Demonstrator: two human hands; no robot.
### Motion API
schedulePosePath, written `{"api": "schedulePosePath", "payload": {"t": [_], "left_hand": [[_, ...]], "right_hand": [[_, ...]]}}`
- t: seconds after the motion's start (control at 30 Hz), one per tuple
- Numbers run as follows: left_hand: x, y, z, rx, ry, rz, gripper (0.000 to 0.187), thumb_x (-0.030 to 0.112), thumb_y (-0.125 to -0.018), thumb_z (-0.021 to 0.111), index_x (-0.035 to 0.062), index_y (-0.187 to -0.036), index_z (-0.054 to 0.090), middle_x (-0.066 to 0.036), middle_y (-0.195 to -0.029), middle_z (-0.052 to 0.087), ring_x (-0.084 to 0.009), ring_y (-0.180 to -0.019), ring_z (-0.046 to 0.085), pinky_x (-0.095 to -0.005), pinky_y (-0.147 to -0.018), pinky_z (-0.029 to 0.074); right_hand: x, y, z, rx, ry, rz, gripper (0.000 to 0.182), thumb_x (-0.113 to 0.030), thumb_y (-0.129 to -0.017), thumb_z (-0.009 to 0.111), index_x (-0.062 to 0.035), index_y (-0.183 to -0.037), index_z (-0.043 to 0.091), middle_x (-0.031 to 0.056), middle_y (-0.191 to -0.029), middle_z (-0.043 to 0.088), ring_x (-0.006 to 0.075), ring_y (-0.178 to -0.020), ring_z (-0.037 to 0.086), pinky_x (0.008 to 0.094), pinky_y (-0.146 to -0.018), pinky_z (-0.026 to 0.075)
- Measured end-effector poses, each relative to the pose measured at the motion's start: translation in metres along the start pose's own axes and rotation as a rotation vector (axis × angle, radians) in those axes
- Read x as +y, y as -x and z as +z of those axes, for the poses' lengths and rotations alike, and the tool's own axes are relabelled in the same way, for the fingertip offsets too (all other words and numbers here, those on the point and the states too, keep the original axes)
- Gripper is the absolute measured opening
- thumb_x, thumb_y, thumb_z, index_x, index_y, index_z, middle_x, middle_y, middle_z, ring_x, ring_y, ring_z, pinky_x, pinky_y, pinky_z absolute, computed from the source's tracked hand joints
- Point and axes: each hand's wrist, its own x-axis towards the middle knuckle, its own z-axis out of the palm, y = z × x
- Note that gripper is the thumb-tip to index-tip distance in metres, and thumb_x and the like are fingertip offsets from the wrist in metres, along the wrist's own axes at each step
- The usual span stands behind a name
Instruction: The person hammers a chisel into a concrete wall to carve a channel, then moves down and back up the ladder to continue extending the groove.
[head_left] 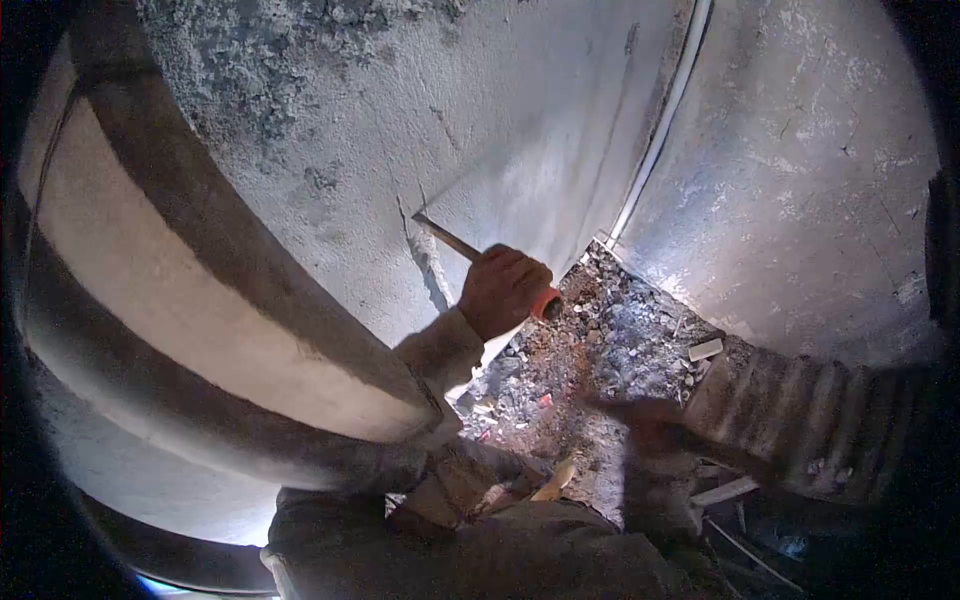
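My left hand [503, 288] is closed around a chisel [450, 238] with an orange grip end [546, 304]. The chisel's metal tip rests against the grey plastered wall [520, 120], at a chipped vertical groove [428, 262]. My right hand [655, 440] is lower and to the right, above the rubble, and smeared by motion. It appears closed on a dark hammer [610, 408], whose shape is too blurred to make out. Both arms wear striped sleeves, the left one [200, 300] filling the left of the view.
A white conduit [655, 130] runs down the corner between two plaster walls. Broken plaster and rubble [600, 350] cover the floor, with a pale fragment [705, 349] and a light strip [728, 490] among it. My knees [480, 540] are at the bottom.
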Motion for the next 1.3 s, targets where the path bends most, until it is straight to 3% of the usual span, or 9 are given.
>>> {"api": "schedulePosePath", "payload": {"t": [0.13, 0.27, 0.4, 0.57, 0.97, 1.1, 1.23, 1.27, 1.3], "left_hand": [[-0.003, -0.004, -0.004, -0.119, -0.021, 0.036, 0.021, 0.011, -0.050, 0.070, 0.0131, -0.067, 0.057, -0.001, -0.065, 0.058, -0.0198, -0.058, 0.058, -0.0361, -0.056, 0.046], [-0.005, -0.004, -0.002, -0.040, -0.007, 0.008, 0.021, 0.013, -0.051, 0.070, 0.0140, -0.067, 0.057, -0.001, -0.064, 0.059, -0.0219, -0.060, 0.059, -0.0368, -0.057, 0.047], [-0.011, -0.011, -0.004, -0.179, -0.055, -0.079, 0.019, 0.013, -0.054, 0.072, 0.0137, -0.068, 0.059, -0.003, -0.066, 0.060, -0.0215, -0.062, 0.061, -0.0368, -0.058, 0.048], [-0.030, -0.021, -0.019, 0.064, -0.007, -0.328, 0.015, 0.009, -0.057, 0.069, 0.0133, -0.066, 0.058, -0.004, -0.067, 0.061, -0.0243, -0.063, 0.061, -0.0363, -0.058, 0.048], [-0.005, 0.029, 0.006, -0.284, 0.106, -0.259, 0.012, 0.019, -0.067, 0.067, 0.0108, -0.068, 0.058, -0.006, -0.063, 0.058, -0.0276, -0.057, 0.058, -0.0396, -0.056, 0.046], [0.017, 0.119, 0.022, -0.430, 0.426, -0.785, 0.016, 0.013, -0.073, 0.069, 0.0060, -0.079, 0.057, -0.012, -0.069, 0.059, -0.0299, -0.062, 0.060, -0.0363, -0.057, 0.048], [0.051, 0.198, 0.022, -0.748, 0.615, -1.023, 0.016, 0.016, -0.078, 0.068, 0.0033, -0.076, 0.058, -0.008, -0.064, 0.058, -0.0120, -0.061, 0.053, -0.0309, -0.056, 0.045], [0.064, 0.208, 0.018, -0.772, 0.621, -1.033, 0.017, 0.016, -0.078, 0.068, 0.0031, -0.076, 0.058, -0.008, -0.064, 0.058, -0.0117, -0.062, 0.053, -0.0306, -0.057, 0.045], [0.075, 0.217, 0.014, -0.789, 0.627, -1.039, 0.017, 0.017, -0.078, 0.068, 0.0029, -0.077, 0.058, -0.007, -0.064, 0.058, -0.0113, -0.063, 0.053, -0.0302, -0.057, 0.045]], "right_hand": [[0.070, 0.005, 0.013, 0.041, 0.327, 0.373, 0.040, -0.043, -0.081, 0.063, -0.0041, -0.088, 0.063, 0.0118, -0.066, 0.062, 0.0234, -0.060, 0.059, 0.0367, -0.062, 0.045], [-0.023, -0.018, -0.044, 0.424, -0.045, 0.163, 0.039, -0.041, -0.079, 0.066, -0.0034, -0.089, 0.061, 0.0121, -0.072, 0.063, 0.0255, -0.066, 0.060, 0.0377, -0.065, 0.046], [-0.041, -0.018, -0.045, 0.077, -0.239, -0.274, 0.039, -0.038, -0.077, 0.068, -0.0027, -0.090, 0.060, 0.0124, -0.078, 0.064, 0.0275, -0.072, 0.062, 0.0386, -0.067, 0.047], [0.020, -0.006, 0.047, 0.006, 0.679, 0.293, 0.023, -0.024, -0.079, 0.067, -0.0053, -0.088, 0.057, 0.0087, -0.071, 0.061, 0.0209, -0.064, 0.059, 0.0331, -0.058, 0.046], [0.020, -0.007, -0.148, 0.587, 0.312, 0.239, 0.025, -0.026, -0.083, 0.061, -0.0058, -0.097, 0.056, 0.0044, -0.077, 0.059, 0.0204, -0.071, 0.056, 0.0338, -0.065, 0.047], [0.117, 0.045, -0.169, 0.451, 0.492, 0.535, 0.026, -0.027, -0.084, 0.059, -0.0059, -0.100, 0.055, 0.0030, -0.079, 0.058, 0.0203, -0.073, 0.055, 0.0341, -0.068, 0.047], [0.201, 0.103, -0.162, 0.168, 0.459, 0.679, 0.027, -0.027, -0.085, 0.057, -0.0061, -0.102, 0.055, 0.0016, -0.081, 0.057, 0.0201, -0.076, 0.054, 0.0343, -0.070, 0.048], [0.124, 0.061, -0.118, -0.074, 0.935, 0.910, 0.023, -0.024, -0.086, 0.056, -0.0044, -0.097, 0.057, 0.0062, -0.076, 0.056, 0.0264, -0.077, 0.055, 0.0380, -0.072, 0.047], [0.225, 0.127, -0.154, 0.061, 0.696, 0.753, 0.028, -0.030, -0.084, 0.058, -0.0023, -0.091, 0.058, 0.0111, -0.076, 0.059, 0.0298, -0.077, 0.057, 0.0389, -0.073, 0.047]]}}
